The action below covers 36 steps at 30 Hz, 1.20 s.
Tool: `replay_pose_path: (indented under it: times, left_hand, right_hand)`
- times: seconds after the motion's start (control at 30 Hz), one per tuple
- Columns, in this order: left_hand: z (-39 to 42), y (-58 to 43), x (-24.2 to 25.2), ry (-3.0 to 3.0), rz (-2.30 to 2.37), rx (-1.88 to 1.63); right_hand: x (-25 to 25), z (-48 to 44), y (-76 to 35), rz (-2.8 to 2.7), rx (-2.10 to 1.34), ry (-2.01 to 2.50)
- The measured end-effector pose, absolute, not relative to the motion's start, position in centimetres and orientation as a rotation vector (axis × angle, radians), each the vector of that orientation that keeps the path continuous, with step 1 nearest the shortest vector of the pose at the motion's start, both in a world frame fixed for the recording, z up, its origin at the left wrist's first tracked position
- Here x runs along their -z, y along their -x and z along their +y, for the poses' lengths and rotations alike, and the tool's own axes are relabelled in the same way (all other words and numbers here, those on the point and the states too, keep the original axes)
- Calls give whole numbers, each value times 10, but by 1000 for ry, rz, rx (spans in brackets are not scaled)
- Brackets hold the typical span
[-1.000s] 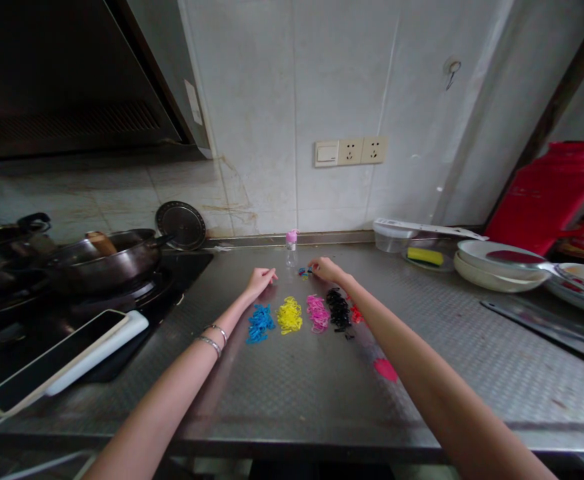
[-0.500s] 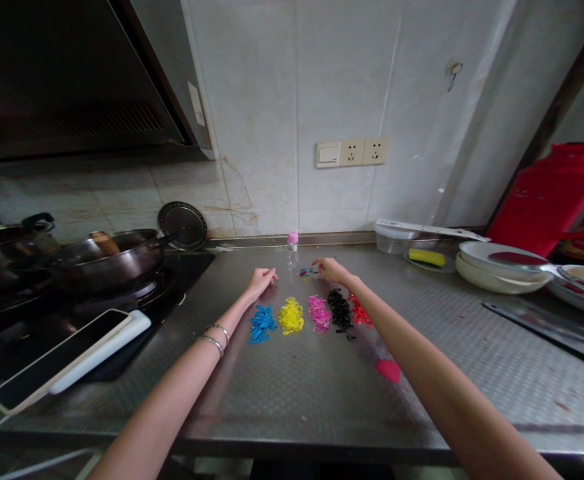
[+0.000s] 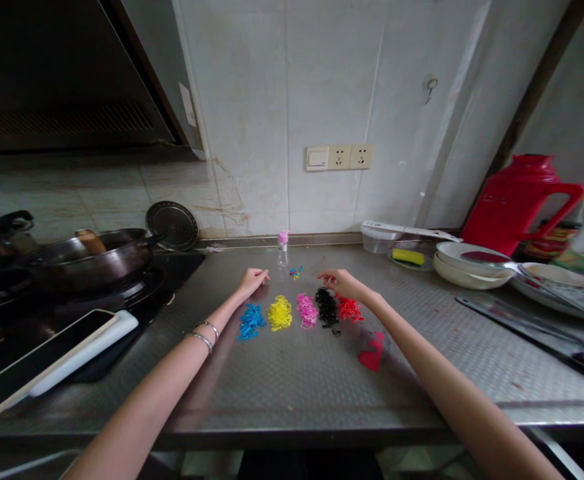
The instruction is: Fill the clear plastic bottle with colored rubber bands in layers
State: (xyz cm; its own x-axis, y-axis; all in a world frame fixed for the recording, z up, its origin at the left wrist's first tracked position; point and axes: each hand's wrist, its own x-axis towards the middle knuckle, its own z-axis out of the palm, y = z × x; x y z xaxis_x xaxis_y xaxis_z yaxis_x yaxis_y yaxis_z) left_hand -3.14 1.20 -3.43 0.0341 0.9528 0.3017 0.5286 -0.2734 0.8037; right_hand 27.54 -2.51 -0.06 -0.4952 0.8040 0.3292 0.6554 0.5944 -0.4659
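Black bands (image 3: 327, 308) lie beside the right hand (image 3: 342, 284), grip narrow, contents unclear; left hand (image 3: 252, 279) rests curled on the counter (image 3: 297, 387).

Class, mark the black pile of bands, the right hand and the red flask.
black pile (image 3: 327, 309): head view, middle of the heap.
right hand (image 3: 341, 283): head view, back of the hand.
red flask (image 3: 515, 203): head view, side of its body.

Soft daylight; dim, warped edges

Steel counter (image 3: 292, 393) bears five coloured piles (image 3: 279, 313), seemingly rubber bands, plus a small bottle (image 3: 283, 248).
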Motion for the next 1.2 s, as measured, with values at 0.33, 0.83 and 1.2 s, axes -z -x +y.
replay_pose_path:
  times: [0.33,0.83,1.2]
  left_hand:
    - [17,18,26,-2107,1505,-1064]
    - [21,-52,-7,-2886,1548,-283]
    - [20,-59,-10,-2858,1591,-330]
  right_hand:
    - [5,-27,-290,-2138,-268,1198]
    - [5,-36,-286,-2215,-201,1253]
    - [7,-37,-287,-2238,-186,1261]
